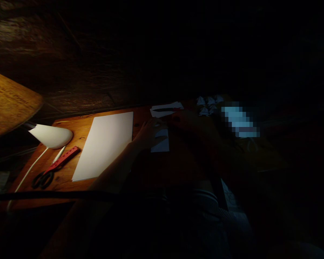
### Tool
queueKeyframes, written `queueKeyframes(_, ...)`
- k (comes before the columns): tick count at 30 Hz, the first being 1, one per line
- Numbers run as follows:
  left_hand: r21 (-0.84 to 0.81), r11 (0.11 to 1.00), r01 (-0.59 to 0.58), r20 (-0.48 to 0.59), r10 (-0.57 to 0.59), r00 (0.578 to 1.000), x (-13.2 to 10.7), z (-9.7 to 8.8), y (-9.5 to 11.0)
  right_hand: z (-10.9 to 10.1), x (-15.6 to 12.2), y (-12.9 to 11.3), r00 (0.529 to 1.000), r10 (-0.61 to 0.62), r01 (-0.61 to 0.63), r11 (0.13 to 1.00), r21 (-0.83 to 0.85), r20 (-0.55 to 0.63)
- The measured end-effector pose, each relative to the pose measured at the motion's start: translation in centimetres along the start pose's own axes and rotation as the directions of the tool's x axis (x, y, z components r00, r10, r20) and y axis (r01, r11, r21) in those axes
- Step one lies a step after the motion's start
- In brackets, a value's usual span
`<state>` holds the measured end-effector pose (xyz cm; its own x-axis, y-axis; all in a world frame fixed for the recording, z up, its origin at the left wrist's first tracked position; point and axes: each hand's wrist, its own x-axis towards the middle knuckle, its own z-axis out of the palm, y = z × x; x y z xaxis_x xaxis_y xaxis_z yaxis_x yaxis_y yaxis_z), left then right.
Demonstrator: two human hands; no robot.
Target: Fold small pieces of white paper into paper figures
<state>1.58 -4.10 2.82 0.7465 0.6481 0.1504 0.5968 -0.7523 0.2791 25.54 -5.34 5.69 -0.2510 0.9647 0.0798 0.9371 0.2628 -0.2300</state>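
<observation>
The scene is very dark, lit only by a desk lamp at the left. My left hand (pixel 148 133) rests with fingers spread flat on a small folded white paper (pixel 161 144) lying on the wooden table (pixel 78 122). My right hand (pixel 182 120) is only a dim shape just right of that paper, near its upper edge, and its fingers are lost in shadow. A large white sheet (pixel 105 144) lies left of my left hand.
A white lamp head (pixel 52 136) shines at the table's left. Beside it lie a red ruler (pixel 63 160), black-handled scissors (pixel 44 178) and a pen (pixel 58 154). More white paper (pixel 166 108) and several small folded paper pieces (pixel 209 104) sit at the far edge.
</observation>
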Motion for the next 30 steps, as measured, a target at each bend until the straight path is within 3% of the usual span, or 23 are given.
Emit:
queueKeyframes(6,0.034,0.999,0.038,-0.002,-0.037,0.999,0.2,0.0,0.3,0.3,0.0,-0.4,1.000,-0.017,0.017,1.000,0.000,0.017)
queueKeyframes(12,0.108,0.965,0.238,-0.105,-0.227,0.968,0.2,0.2,0.1,-0.3,-0.4,-0.8,1.000,-0.004,0.004,1.000,0.013,0.014)
queueKeyframes(17,0.099,0.974,0.204,-0.130,-0.190,0.973,0.1,0.5,-0.7,-0.5,-0.4,-1.0,1.000,-0.011,0.010,1.000,0.022,0.022)
queueKeyframes(23,0.052,0.969,0.241,-0.112,-0.234,0.966,0.2,-0.1,-0.6,0.1,-0.2,-0.6,1.000,-0.026,0.026,0.999,0.034,0.013)
queueKeyframes(30,-0.051,0.990,0.134,-0.175,-0.141,0.974,0.2,-0.5,-0.1,0.6,-0.2,-0.7,0.996,-0.079,0.083,0.985,0.151,-0.032)
